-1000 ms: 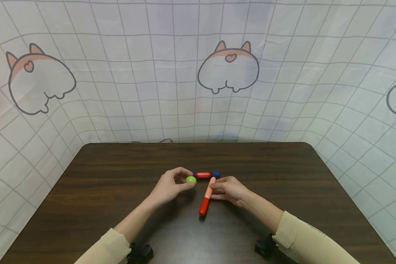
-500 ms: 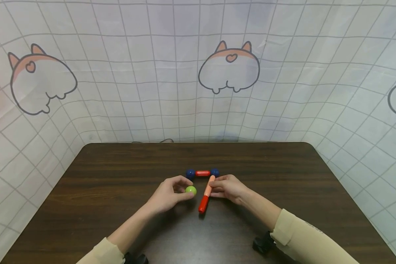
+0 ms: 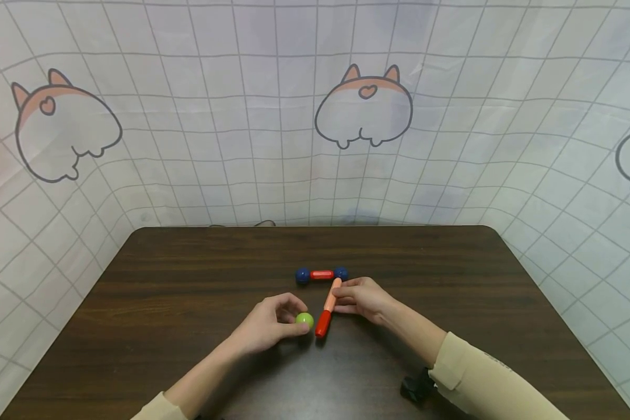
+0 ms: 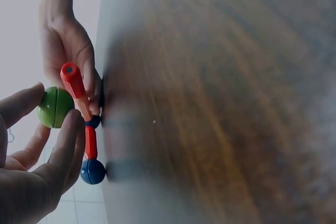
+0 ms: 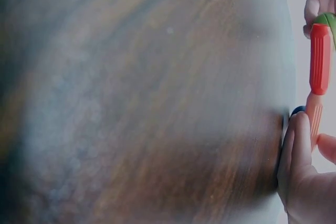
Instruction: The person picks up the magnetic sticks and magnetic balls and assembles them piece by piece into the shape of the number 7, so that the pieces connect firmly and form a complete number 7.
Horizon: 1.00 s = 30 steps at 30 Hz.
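Between thumb and fingers my left hand (image 3: 268, 324) pinches a green ball (image 3: 304, 320), which has a seam around it in the left wrist view. My right hand (image 3: 364, 300) pinches the peach-coloured rod (image 3: 332, 296). A red rod (image 3: 323, 324) continues from the peach one toward me, its free end close to the green ball. At the far end of the peach rod is a dark blue ball (image 3: 340, 273). A second red rod (image 3: 322, 275) runs left from there to another dark blue ball (image 4: 93, 172). Whether the green ball touches the red end cannot be told.
The dark wood table (image 3: 199, 262) lies under everything, with a white checked cloth (image 3: 231, 146) hanging behind and at both sides. A black strap piece (image 3: 417, 388) sits by my right sleeve.
My left hand has drawn the green ball back toward me, from beside the left blue ball to near the free red end. My right hand and the joined rods have barely shifted.
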Each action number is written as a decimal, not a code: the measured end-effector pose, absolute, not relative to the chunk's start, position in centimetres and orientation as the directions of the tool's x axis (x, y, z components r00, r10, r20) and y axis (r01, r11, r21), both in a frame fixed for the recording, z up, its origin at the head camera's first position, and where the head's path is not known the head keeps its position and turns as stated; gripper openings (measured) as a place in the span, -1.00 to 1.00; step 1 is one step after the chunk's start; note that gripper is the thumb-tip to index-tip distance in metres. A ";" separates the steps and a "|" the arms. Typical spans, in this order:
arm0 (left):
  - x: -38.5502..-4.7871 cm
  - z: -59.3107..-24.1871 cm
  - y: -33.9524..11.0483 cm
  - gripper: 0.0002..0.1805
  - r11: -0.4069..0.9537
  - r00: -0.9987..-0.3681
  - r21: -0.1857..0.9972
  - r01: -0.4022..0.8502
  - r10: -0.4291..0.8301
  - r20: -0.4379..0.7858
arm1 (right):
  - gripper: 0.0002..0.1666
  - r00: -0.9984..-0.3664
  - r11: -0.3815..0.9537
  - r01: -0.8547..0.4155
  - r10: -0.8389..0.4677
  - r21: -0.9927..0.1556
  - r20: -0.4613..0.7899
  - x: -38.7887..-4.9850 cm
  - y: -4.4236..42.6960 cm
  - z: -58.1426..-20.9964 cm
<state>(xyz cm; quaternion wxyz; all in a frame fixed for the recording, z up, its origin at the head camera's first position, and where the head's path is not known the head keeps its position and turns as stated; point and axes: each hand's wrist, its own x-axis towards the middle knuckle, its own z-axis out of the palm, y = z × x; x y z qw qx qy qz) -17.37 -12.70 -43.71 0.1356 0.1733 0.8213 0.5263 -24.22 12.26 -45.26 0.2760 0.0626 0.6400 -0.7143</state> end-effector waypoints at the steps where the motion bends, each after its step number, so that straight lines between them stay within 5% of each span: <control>1: -17.3 -43.8 -12.7 -0.65 0.384 -0.901 0.913 0.138 0.432 -0.046 | -0.49 -0.841 -0.028 0.473 -0.314 -0.881 -0.441 -24.2 12.3 -45.3; 30: -14.2 -44.7 -11.5 -0.64 0.261 -0.841 0.957 -0.130 0.482 -0.246 | -0.54 -0.832 -0.012 0.447 -0.373 -0.895 -0.411 -23.9 12.6 -45.2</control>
